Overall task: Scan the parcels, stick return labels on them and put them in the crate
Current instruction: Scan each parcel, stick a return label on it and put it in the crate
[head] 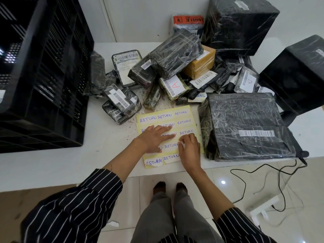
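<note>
The white counter (pixel 108 142) carries the label sheet (pixel 184 118) near its front edge. My left hand (pixel 154 139) presses it flat, fingers straight; my right hand (pixel 190 149) curls, pinching a return label (pixel 186 132). Parcels (pixel 175 55) are piled toward the back edge. The black crate (pixel 52 67) stands at the left end, its contents too dark to tell.

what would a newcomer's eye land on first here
The yellow sheet of handwritten RETURN labels at the front centre of the table, with the left hand flat on it and the right hand pinching a label. Behind it sprawls a heap of black-wrapped parcels; a big black crate stands at the left.
</note>
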`<state>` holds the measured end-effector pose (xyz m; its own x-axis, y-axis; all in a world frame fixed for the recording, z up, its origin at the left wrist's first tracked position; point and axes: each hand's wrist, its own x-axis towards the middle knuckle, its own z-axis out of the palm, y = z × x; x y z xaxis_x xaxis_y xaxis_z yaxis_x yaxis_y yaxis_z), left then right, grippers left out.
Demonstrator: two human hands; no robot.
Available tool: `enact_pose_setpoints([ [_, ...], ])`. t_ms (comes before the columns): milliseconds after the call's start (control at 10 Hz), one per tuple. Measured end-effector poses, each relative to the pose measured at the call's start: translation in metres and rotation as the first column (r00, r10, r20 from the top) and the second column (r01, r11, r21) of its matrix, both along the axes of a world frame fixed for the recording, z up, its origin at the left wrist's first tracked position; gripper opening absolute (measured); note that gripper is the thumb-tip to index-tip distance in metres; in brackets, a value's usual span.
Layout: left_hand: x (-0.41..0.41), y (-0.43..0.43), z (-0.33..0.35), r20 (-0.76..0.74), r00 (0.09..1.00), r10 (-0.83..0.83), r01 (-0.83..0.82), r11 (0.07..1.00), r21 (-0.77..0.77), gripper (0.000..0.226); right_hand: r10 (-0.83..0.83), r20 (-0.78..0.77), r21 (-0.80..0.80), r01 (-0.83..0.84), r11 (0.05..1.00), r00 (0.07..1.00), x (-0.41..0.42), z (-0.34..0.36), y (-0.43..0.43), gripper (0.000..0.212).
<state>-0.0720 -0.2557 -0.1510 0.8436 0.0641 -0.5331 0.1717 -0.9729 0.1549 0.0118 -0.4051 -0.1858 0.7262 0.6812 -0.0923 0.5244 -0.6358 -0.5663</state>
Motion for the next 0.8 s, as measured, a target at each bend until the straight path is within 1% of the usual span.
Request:
enact_pose_setpoints([
  [100,-0.001,0.0,0.0,-0.006,1.0,-0.002,0.002,1.0,-0.004,0.079,0.014,0.037,-0.01,-0.013,1.0,0.999,-0.003,-0.001,-0.001,0.013],
  [200,-0.001,0.0,0.002,-0.008,1.0,-0.009,0.009,1.0,0.001,0.079,0.032,0.03,-0.031,-0.031,0.999,0.999,-0.002,-0.001,-0.001,0.013],
  [400,-0.003,-0.001,0.003,-0.01,1.0,-0.01,0.01,1.0,0.014,0.078,0.049,-0.038,-0.03,-0.05,0.998,0.998,0.004,0.0,0.0,0.006],
  [500,-0.003,-0.001,0.002,-0.004,1.0,-0.011,0.011,1.0,0.01,0.078,-0.005,-0.09,0.017,0.006,1.0,0.996,0.005,0.0,-0.001,0.012],
  [600,-0.002,0.002,0.003,0.001,1.0,-0.022,0.022,1.0,0.002,0.079,-0.022,0.001,0.035,0.021,0.999,1.0,0.002,-0.003,0.001,0.007],
  [700,-0.002,0.007,0.004,-0.017,0.998,-0.056,0.056,0.998,0.018,0.082,-0.001,0.109,-0.023,0.003,1.0,0.994,-0.003,-0.005,0.004,0.01],
  [800,-0.001,0.008,0.004,-0.037,0.996,-0.085,0.087,0.995,0.053,0.087,0.03,0.169,-0.042,-0.023,0.999,0.985,-0.006,-0.002,0.005,0.013],
])
